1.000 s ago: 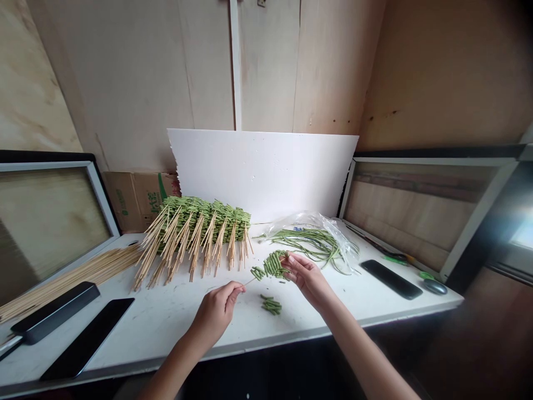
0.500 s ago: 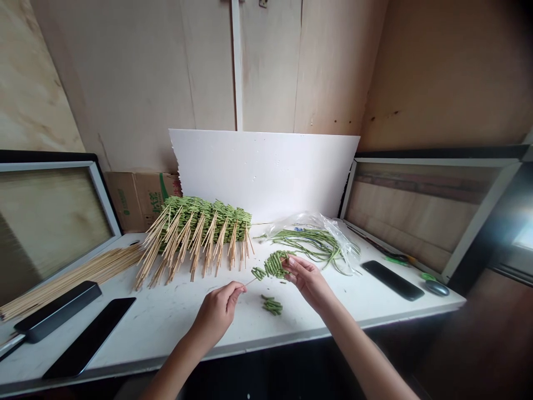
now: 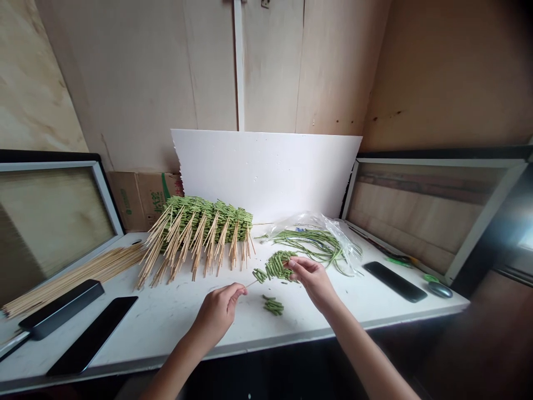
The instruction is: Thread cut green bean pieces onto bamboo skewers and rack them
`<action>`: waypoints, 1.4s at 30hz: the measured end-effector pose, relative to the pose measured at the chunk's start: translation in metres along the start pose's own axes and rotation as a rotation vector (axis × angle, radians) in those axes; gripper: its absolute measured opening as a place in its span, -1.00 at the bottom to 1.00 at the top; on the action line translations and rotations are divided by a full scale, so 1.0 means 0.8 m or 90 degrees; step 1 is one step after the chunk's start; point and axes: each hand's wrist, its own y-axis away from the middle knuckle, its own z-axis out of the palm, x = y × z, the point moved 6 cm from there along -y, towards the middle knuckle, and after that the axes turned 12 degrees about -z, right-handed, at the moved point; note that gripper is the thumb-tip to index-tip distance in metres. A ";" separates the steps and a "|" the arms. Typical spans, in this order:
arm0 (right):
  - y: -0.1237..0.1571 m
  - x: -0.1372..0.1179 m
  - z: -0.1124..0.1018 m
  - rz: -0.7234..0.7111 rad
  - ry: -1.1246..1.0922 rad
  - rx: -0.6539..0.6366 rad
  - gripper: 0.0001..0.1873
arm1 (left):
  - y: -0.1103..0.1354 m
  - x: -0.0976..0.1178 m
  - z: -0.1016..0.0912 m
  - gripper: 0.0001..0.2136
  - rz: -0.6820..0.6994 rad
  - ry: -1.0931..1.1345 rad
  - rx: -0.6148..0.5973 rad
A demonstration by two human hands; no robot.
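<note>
left hand (image 3: 219, 310) pinches a skewer (image 3: 252, 283); right hand (image 3: 313, 280), curled at bean pieces (image 3: 275, 267), hides any hold.

vs 1.0 s ago | view swung slightly left | table (image 3: 160, 322), left hand (image 3: 219, 308), right hand (image 3: 312, 277) slightly farther right in view

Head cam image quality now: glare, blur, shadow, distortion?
Head view: hazy glare and blur at the far right edge; deep shadow under the white table; left framed panel looks stretched outward; left hand and right hand look fairly sharp.
</note>
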 end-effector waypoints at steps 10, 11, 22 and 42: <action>0.006 -0.004 0.009 0.001 -0.011 0.017 -0.71 | 0.003 0.006 -0.006 -0.71 0.031 -0.020 0.029; 0.006 -0.002 0.010 0.002 -0.016 0.022 -0.71 | 0.003 0.006 -0.007 -0.71 0.033 -0.023 0.032; 0.012 0.011 0.014 0.004 -0.049 0.042 -0.66 | 0.009 0.014 -0.006 -0.73 0.053 -0.057 0.056; 0.017 0.004 0.021 0.037 -0.041 0.053 -0.65 | 0.006 0.017 -0.015 -0.71 0.019 0.006 0.062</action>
